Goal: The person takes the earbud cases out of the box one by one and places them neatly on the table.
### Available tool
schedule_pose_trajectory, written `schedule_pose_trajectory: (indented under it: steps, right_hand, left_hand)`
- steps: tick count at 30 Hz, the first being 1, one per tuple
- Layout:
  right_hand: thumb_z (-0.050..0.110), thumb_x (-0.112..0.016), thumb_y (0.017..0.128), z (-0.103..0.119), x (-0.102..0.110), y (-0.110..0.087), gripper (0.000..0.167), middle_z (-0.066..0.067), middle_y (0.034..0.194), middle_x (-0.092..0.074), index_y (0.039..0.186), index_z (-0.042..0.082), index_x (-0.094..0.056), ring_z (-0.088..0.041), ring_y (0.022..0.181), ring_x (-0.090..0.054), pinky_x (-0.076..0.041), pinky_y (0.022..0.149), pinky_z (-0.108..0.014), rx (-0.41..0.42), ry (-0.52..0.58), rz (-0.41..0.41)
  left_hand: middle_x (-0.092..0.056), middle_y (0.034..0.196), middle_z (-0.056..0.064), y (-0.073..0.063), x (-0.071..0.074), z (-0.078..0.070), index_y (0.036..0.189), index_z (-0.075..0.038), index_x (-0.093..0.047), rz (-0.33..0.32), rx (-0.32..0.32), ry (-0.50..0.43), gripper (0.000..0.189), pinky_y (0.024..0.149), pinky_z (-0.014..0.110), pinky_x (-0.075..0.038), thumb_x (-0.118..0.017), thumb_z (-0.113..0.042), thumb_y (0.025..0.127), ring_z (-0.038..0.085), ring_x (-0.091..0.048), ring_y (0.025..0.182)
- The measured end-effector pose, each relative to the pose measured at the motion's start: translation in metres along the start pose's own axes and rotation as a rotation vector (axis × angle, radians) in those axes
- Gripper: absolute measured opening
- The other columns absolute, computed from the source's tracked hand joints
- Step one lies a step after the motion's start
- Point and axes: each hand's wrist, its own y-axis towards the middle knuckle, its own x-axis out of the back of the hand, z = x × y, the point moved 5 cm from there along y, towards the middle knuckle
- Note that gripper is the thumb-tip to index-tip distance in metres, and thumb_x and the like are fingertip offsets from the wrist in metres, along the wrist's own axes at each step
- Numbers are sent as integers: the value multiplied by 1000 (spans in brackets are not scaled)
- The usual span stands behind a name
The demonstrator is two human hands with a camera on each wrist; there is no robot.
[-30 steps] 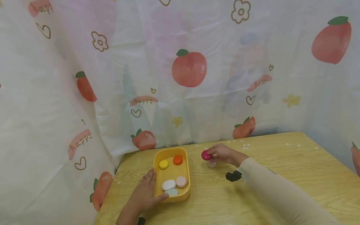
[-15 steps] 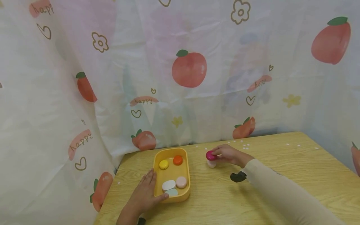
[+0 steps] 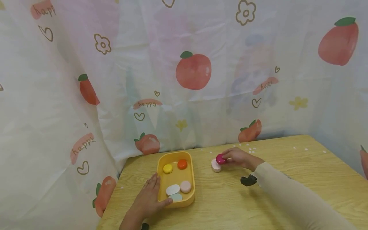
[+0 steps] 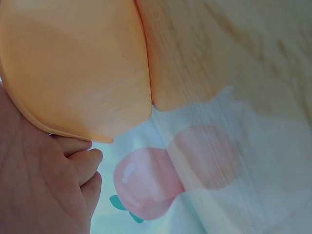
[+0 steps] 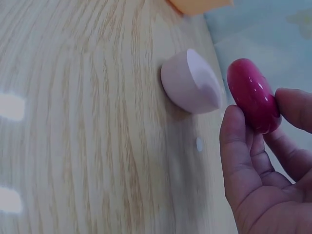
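Head view. Your right hand (image 3: pixel 239 157) pinches a glossy magenta disc (image 3: pixel 220 159). Change: within the last second the disc crosses from the left of a pale pink, thick rounded block (image 3: pixel 216 166) to its right. Meaning: the block stands uncovered on the wood-grain counter (image 3: pixel 224 201); the disc is not yet set down. Your left hand (image 3: pixel 146 198) lies with fingers extended along the left wall of a yellow, round-cornered tray (image 3: pixel 186 202), thumb at the near end. Tray contents: yellow disc (image 3: pixel 167 168) and orange-red disc (image 3: pixel 182 164), far end; white oval piece (image 3: pixel 173 190), pale pink round piece (image 3: pixel 185 187) and pale green oval piece (image 3: pixel 176 197), near end. Edges: the white fruit-print curtain (image 3: pixel 198 118) hangs at the counter's far edge, near your right hand; wider working room lies rightward and toward you.

Left wrist view. Tray wall fills the upper left; your fingers rest against its side.

Right wrist view. Disc between thumb and fingers, raised, a gap parting it from the block.
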Motion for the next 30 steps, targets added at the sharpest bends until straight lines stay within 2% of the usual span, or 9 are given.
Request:
schedule_pose_trajectory:
  steps: [7, 16, 30]
  right_hand:
    - [-2, -51, 97, -7, 7, -4, 38, -29, 120, -52, 127, -22, -41, -27, 100, -61, -46, 97, -48, -21, -1, -3]
    - [1, -51, 98, -9, 15, -9, 40, -29, 120, -54, 129, -22, -41, -27, 100, -63, -50, 93, -45, -34, -17, -4]
    - [-4, -52, 95, -22, 26, -7, 36, -27, 113, -61, 124, -24, -44, -32, 102, -63, -52, 89, -46, -26, -29, 4]
  left_hand:
    - [-15, 159, 20, -1, -2, 0, 151, 5, -24, 3, -3, -11, 111, 114, 52, -19, -47, -78, 83, 33, -18, 144]
    - [-15, 159, 20, 0, 0, -1, 151, 5, -24, -8, -4, 2, 109, 115, 50, -18, -48, -77, 84, 32, -17, 145]
    - [-14, 159, 19, 1, 0, 0, 152, 5, -22, 9, 2, -13, 107, 115, 49, -15, -49, -74, 85, 30, -15, 145]
